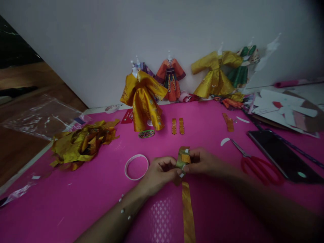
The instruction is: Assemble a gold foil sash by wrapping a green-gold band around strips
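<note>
My left hand (159, 172) and my right hand (202, 162) meet at the middle of a pink mat (83, 199), both pinching a small folded piece of gold-green fabric (183, 157) with an orange patch on it. A long orange-gold strip (188, 212) lies on the mat just below my hands, running toward me. A white tape ring (136, 166) lies flat to the left of my left hand. Red-handled scissors (255, 163) lie to the right of my right hand.
Several small doll robes stand along the wall: a yellow one (144, 101), an orange-red one (170, 79), a gold one (215, 76), a green one (241, 67). A heap of gold scraps (81, 143) lies left. A dark phone (283, 157) and paper patterns (283, 108) lie right.
</note>
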Demonstrator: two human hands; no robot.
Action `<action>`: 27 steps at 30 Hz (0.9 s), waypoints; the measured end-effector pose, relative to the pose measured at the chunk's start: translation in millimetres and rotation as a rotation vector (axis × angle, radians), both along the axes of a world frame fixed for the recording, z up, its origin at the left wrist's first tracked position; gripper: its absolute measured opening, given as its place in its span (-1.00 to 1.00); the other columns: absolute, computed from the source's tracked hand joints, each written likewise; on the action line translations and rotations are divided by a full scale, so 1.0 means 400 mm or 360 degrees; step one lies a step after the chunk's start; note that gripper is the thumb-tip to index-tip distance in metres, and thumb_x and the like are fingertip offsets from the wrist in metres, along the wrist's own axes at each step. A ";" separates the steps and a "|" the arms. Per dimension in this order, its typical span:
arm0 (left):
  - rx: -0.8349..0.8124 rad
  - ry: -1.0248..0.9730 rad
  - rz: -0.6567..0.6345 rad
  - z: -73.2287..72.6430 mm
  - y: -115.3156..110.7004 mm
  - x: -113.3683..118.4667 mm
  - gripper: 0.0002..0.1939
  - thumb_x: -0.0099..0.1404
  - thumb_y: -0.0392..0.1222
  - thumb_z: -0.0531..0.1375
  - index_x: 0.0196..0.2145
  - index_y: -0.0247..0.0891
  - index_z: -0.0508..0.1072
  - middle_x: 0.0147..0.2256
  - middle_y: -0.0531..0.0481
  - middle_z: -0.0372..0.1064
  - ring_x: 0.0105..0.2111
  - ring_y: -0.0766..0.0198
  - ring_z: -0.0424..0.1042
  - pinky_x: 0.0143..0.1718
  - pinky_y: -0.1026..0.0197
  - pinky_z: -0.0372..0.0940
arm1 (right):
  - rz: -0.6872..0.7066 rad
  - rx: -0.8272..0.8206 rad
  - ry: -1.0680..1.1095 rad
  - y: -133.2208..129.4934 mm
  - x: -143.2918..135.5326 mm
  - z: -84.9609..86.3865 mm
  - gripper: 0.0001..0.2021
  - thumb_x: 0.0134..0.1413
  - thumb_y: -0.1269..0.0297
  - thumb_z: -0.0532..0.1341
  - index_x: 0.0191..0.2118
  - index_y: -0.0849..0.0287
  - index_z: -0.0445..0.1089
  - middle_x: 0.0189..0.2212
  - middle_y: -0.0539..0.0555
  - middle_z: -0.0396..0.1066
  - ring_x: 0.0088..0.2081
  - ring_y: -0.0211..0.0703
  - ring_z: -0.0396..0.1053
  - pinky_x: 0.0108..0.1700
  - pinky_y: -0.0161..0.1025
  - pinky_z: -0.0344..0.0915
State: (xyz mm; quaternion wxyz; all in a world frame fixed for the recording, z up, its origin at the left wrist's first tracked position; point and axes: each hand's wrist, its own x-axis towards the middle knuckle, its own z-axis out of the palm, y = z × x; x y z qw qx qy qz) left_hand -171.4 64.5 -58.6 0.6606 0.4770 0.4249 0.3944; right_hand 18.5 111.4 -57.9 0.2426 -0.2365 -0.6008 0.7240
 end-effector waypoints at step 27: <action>-0.0041 0.0064 0.0009 0.010 0.001 0.004 -0.75 -0.01 -0.14 0.39 -0.52 -0.33 0.44 -0.63 0.09 0.42 -0.63 0.38 0.40 -0.51 0.29 0.33 | -0.0020 0.0041 -0.0054 0.002 0.000 -0.001 -0.77 -0.06 0.12 0.38 -0.39 0.19 0.46 -0.45 -0.06 0.36 -0.40 -0.28 0.30 -0.30 -0.29 0.21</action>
